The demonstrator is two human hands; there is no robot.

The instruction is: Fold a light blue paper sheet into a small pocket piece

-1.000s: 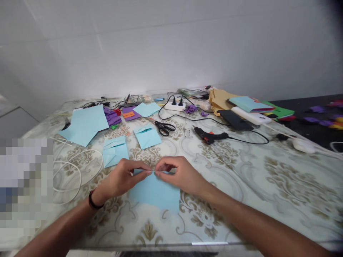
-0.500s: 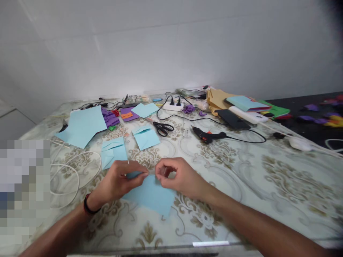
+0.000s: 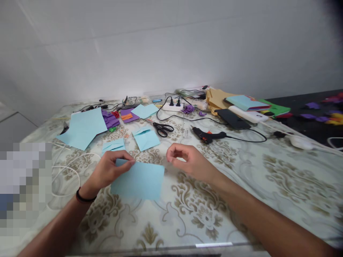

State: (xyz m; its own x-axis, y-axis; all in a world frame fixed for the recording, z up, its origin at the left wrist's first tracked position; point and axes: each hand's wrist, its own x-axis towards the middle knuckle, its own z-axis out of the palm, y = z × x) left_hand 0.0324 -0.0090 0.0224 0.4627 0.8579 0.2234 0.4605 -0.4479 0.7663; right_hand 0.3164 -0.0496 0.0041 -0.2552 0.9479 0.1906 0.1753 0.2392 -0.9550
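A light blue sheet of paper [image 3: 140,182] is tilted above the patterned tabletop. My left hand [image 3: 114,166] pinches its upper left edge between thumb and fingers. To the right of the sheet and apart from it, my right hand [image 3: 187,160] has its fingers curled in, thumb and index tips close together. Whether anything small is between those tips I cannot make out. Beyond my hands lie two folded light blue paper pockets: one in full view [image 3: 146,138], the other [image 3: 114,145] partly hidden behind my left hand.
Black scissors [image 3: 163,129] and a black glue gun [image 3: 207,135] lie farther back. Large blue sheets [image 3: 85,126] and purple paper strips [image 3: 109,117] are at the left. A power strip [image 3: 173,107] stands near the wall. A phone [image 3: 232,119] and a white cable [image 3: 64,166] lie at the sides.
My right hand has come off the blue sheet and moved right and away from me. My left hand has shifted left with the sheet, which has turned and shows more of its face.
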